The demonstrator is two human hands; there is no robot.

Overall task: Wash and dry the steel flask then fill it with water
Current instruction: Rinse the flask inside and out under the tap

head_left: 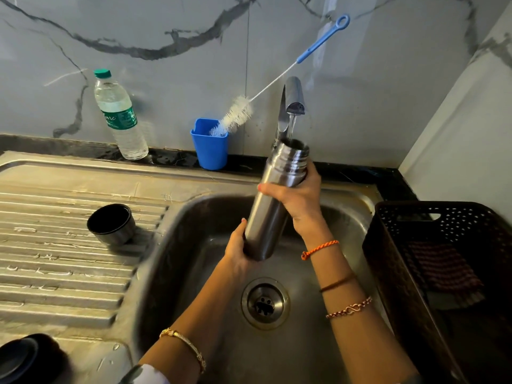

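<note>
I am holding the steel flask [273, 200] tilted over the sink [346, 206], its mouth under the tap [293, 98]; my right hand [297, 198] is gripping its neck, my left hand [238, 249] its base.

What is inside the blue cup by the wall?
The blue cup holds the bottle brush, bristle end down, handle leaning toward the tap. The cup's wall hides its bottom.

One head-worn view, looking forward and steeply down, close over the stainless steel sink basin [318, 353], marble-veined grey wall [166, 23] far.
</note>
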